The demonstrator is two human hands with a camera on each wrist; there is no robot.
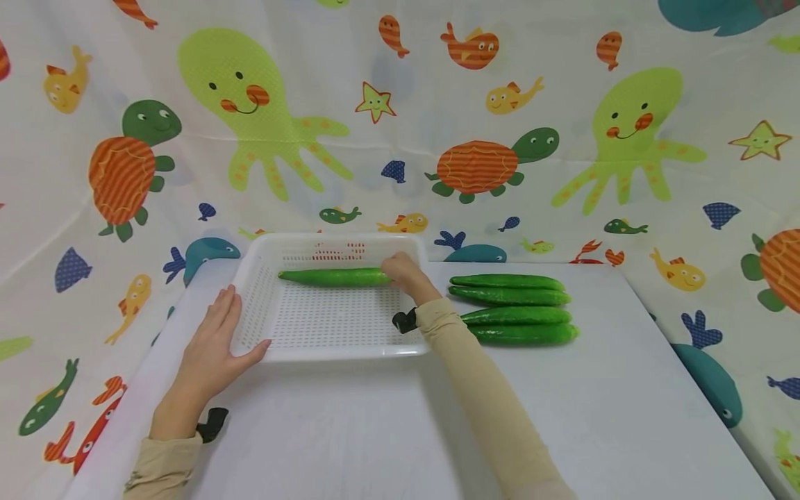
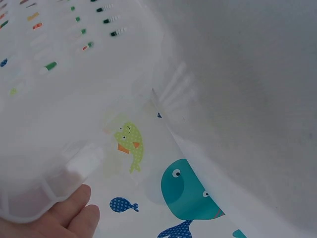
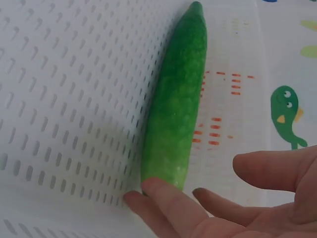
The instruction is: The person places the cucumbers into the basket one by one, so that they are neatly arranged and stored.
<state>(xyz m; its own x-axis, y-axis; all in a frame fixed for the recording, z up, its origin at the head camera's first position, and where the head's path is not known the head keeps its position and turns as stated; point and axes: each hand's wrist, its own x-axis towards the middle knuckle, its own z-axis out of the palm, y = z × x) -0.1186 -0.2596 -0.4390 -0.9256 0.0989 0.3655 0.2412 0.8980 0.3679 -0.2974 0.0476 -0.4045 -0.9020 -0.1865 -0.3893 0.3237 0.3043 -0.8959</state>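
A white perforated plastic basket stands on the table with one green cucumber lying lengthwise near its back wall. My right hand reaches over the basket's right side to that cucumber's end. In the right wrist view, fingertips touch the lighter end of the cucumber, while the thumb stands apart from it. My left hand rests against the basket's left side, fingers straight along the outside and thumb at the front corner. Its fingertips show at the rim in the left wrist view.
Several more cucumbers lie side by side on the white table, just right of the basket. A curtain printed with sea animals hangs behind the table and down its sides.
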